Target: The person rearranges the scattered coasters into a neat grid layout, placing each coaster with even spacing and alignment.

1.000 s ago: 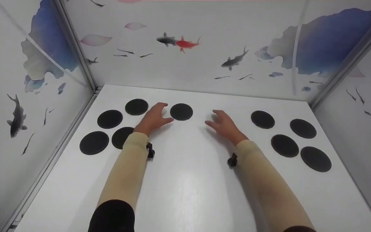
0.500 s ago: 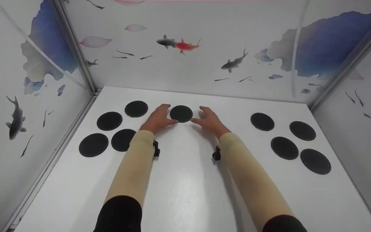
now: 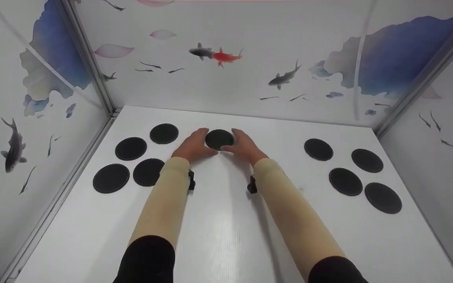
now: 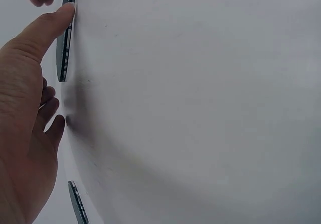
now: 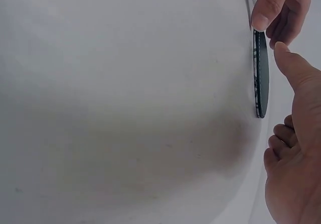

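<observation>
A flat black round disc (image 3: 219,140) lies on the white table near its far side, between the two hands. My left hand (image 3: 195,145) curves loosely at the disc's left side, its thumb (image 4: 57,20) right at the disc's near edge. On the other side my right hand (image 3: 244,146) is spread with thumb and index finger apart, the thumb tip overlapping the near rim. Seen from the right wrist, the right thumb (image 5: 293,66) points toward the disc's top face (image 5: 264,78), apart from its edge. The other fingers are loosely bent.
Several more black discs lie left, one (image 3: 164,133) just beside the left hand and another (image 3: 150,172) partly behind the left sleeve. Several others lie right, the nearest disc (image 3: 318,149) well apart from the right hand. Printed panels (image 3: 226,86) wall in the white table (image 3: 218,220).
My right hand has moved left to the middle disc. My left hand has shifted slightly right, closer around it. The discs stay in place on the table.
</observation>
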The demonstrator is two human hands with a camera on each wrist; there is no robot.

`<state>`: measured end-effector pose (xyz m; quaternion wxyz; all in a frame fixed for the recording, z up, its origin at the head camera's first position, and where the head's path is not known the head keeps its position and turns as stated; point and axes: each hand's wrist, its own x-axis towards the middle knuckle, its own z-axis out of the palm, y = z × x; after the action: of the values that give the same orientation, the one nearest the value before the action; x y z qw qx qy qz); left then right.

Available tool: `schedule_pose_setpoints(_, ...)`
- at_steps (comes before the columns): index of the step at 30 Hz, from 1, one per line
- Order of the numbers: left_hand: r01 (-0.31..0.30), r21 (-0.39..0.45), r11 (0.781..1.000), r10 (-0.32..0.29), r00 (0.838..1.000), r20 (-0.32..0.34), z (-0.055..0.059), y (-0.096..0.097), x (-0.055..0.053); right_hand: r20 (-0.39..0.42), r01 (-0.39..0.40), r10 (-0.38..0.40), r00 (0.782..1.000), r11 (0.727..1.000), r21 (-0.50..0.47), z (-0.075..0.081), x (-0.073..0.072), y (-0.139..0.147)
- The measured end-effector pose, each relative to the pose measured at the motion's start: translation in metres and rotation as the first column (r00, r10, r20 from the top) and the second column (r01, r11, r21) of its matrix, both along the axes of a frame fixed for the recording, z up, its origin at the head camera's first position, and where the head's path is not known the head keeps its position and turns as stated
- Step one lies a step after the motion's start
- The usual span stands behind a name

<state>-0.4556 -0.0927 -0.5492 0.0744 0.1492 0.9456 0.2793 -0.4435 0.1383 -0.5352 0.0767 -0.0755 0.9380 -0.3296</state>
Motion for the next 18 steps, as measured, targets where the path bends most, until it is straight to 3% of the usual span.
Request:
schedule_pose_setpoints(6, -0.019, 0.022, 1.0, 0.019, 1.0, -0.007, 0.002, 0.005, 0.007, -0.004, 0.007, -0.007, 1.0, 1.0, 0.024, -0.006, 0.0, -0.002)
schedule_pose_setpoints(13, -0.033, 0.164, 0.986, 0.041, 0.998, -0.049, 0.028, 0.011, 0.045, 0.026, 0.007, -0.007, 1.0, 1.0, 0.006, -0.015, 0.005, -0.002)
schedule_pose_setpoints(18, -0.034, 0.191, 0.981, 0.045, 0.997, -0.055, 0.037, 0.011, 0.05, 0.019, 0.005, -0.006, 1.0, 0.999, 0.033, -0.016, 0.002, -0.004)
